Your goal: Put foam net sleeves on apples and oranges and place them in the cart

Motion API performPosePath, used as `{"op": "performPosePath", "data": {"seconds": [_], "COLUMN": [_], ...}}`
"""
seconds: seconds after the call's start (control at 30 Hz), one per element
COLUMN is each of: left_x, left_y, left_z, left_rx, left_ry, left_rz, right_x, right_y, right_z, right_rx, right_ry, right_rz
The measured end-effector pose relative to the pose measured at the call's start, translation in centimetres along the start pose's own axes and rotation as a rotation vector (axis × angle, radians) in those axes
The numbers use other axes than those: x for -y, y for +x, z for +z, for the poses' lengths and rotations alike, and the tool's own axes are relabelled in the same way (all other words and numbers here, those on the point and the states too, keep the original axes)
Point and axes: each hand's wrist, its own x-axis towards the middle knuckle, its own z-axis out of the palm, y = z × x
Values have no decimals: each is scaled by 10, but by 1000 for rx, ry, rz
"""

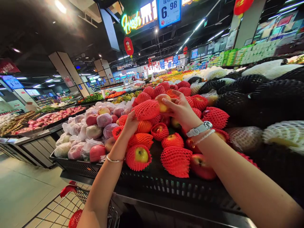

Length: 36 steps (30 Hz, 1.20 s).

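My left hand and my right hand together hold one apple above a pile of apples. A red foam net sleeve covers the apple's left part, and my left hand grips that sleeve from below. My right hand's fingers wrap the apple's bare yellow-red end. A watch and a bead bracelet sit on my right wrist, a thin bangle on my left. Under my hands lie several more apples in red nets, such as one near the front of the black crate.
Left of the red-netted pile lie apples in pink and white wraps. Fruit in black and white nets fills the right side. A shopping cart with red trim stands below my left arm. More produce stands stretch back, and a price sign hangs overhead.
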Motion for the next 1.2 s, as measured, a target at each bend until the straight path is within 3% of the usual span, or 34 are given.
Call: {"op": "performPosePath", "data": {"seconds": [0.1, 0.3, 0.4, 0.5, 0.57, 0.7, 0.77, 0.83, 0.9, 0.93, 1.0, 1.2], "left_x": [-8, -10, -9, -11, -12, -15, -17, -20, -23, -25, -27, -21], "left_y": [-1, -1, -2, -4, -3, 0, 1, 2, 1, 1, -1, -7], "left_z": [0, -1, 1, 5, 5, 2, 1, 1, 1, 2, 4, 13], "left_rx": [40, 114, 123, 56, -3, -111, -164, -179, -129, -94, -40, 42], "left_ry": [43, 115, 88, 198, 262, 301, 350, 406, 418, 417, 419, 411], "left_rz": [-6, -4, 8, 52, 43, 2, 4, -1, -4, -9, -32, -76], "right_x": [-5, -4, -4, -6, -7, -3, 1, 5, 7, 6, 1, -17], "right_y": [5, 5, 0, -3, -3, -2, -4, -8, -13, -15, -17, -14], "right_z": [-4, -2, 4, 9, 10, 8, 7, 6, 4, 3, 2, 8], "right_rx": [25, 272, 273, 259, 260, 224, 111, 106, 297, 415, 552, 449], "right_ry": [-131, -238, -253, -325, -323, -211, -324, -575, -879, -1020, -1238, -1440], "right_rz": [-89, -232, -264, -296, -266, -69, -211, -539, -818, -889, -917, -881]}}
